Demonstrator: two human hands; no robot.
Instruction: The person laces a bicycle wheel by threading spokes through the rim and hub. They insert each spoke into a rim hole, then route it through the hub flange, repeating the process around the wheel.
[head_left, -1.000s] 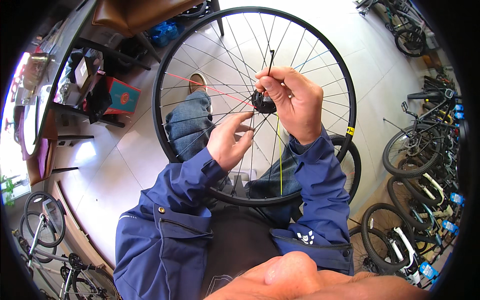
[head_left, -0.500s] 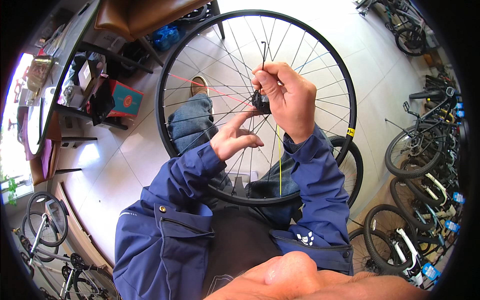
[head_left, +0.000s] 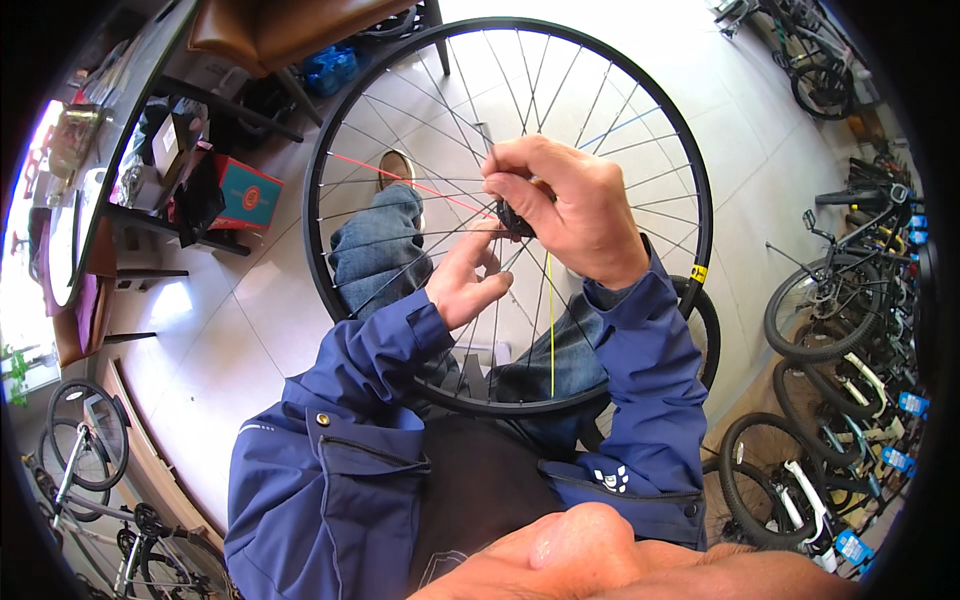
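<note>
A large spoked bicycle wheel [head_left: 707, 200] lies across my lap, its rim tilted toward me. My right hand [head_left: 575, 200] is closed, thumb and forefinger pinching a thin rod with a short bent tip [head_left: 482, 128] just above the black hub [head_left: 515, 220]. The rod's lower part is hidden by the fingers. Left of the hub, my left hand [head_left: 465, 280] reaches in with its index fingertip at the hub and its thumb held apart. Most spokes are dark; a red spoke [head_left: 400, 182] and a yellow one [head_left: 552, 340] stand out.
A second wheel [head_left: 712, 340] shows beneath the rim at the right. Several bicycles [head_left: 825, 300] line the right side, and another bike [head_left: 75, 460] stands lower left. A desk [head_left: 125, 120], a red-and-teal box [head_left: 248, 195] and a brown chair [head_left: 270, 35] are at upper left.
The rod's bent tip has swung left and lower, tilting over. My right hand has moved slightly left. My left index finger has drawn back a little, and the wheel has shifted slightly left.
</note>
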